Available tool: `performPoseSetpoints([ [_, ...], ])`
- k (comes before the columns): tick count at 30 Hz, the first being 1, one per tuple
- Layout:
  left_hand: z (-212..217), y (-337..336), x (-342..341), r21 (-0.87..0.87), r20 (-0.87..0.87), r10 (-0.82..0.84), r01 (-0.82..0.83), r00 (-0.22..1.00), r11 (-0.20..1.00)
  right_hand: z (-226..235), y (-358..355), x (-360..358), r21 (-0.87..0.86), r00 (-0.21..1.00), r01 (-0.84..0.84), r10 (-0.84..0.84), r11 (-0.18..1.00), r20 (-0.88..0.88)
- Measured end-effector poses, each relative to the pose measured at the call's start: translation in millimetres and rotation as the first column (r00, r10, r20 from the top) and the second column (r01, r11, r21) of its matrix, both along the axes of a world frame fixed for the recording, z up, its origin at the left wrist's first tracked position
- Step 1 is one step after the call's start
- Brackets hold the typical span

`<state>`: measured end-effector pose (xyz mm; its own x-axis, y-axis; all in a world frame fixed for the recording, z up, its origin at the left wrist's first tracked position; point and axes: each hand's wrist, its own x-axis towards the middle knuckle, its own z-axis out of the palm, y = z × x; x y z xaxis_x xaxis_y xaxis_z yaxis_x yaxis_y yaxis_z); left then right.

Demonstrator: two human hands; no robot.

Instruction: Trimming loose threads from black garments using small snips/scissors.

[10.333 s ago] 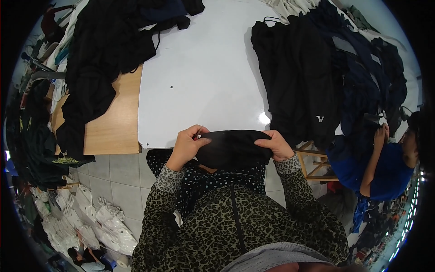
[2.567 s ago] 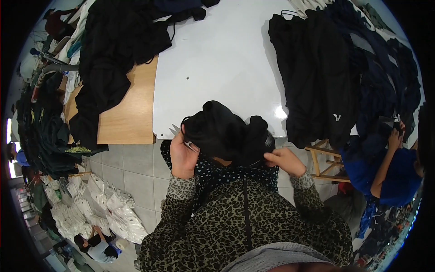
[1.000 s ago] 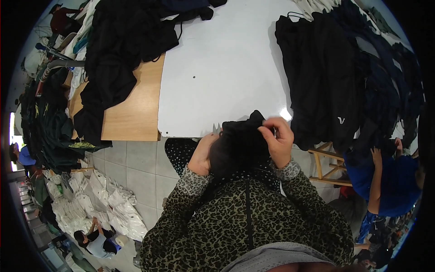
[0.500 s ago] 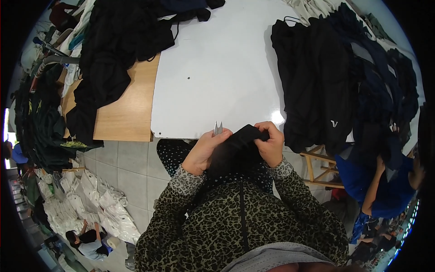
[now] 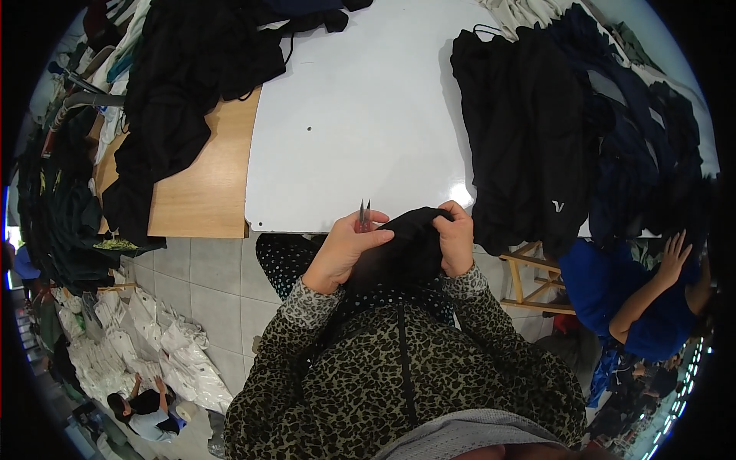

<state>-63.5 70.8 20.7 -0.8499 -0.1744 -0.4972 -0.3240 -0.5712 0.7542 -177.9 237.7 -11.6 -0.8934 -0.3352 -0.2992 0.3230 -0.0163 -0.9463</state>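
A black garment (image 5: 399,244) hangs between my hands over my lap, just in front of the table's near edge. My right hand (image 5: 456,241) pinches its upper right edge, fingers closed. In my left hand (image 5: 343,249) is a pair of small thread snips (image 5: 364,217), both pointed blades sticking up away from me and slightly apart. The thumb of that hand lies along the garment's left edge. The snips' handle is mostly hidden in the palm, and the garment's lower part blends into shadow on my lap.
Before me stands a white tabletop (image 5: 353,153) beside a wooden one (image 5: 203,184). Dark clothes (image 5: 176,84) are heaped on the left; folded black trousers (image 5: 521,138) lie right. A wooden stool (image 5: 529,284) and a person in blue (image 5: 613,307) are at right; bagged garments (image 5: 153,341) lie lower left.
The snips have turned a little in my left hand, showing a reddish part. My right hand has shifted slightly along the garment's edge. The person in blue has raised a hand.
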Motion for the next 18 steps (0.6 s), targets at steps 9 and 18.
performPoseSetpoints([
  [9,1,-1,-5,-0.012,-0.002,0.035,-0.035,0.999,0.999,19,-3,8,0.114,0.830,-0.242,0.267,0.963,-0.489],
  [18,-4,4,-3,0.176,0.027,0.062,-0.065,0.998,0.982,15,-4,6,0.333,0.339,-0.164,0.370,0.929,-0.865],
])
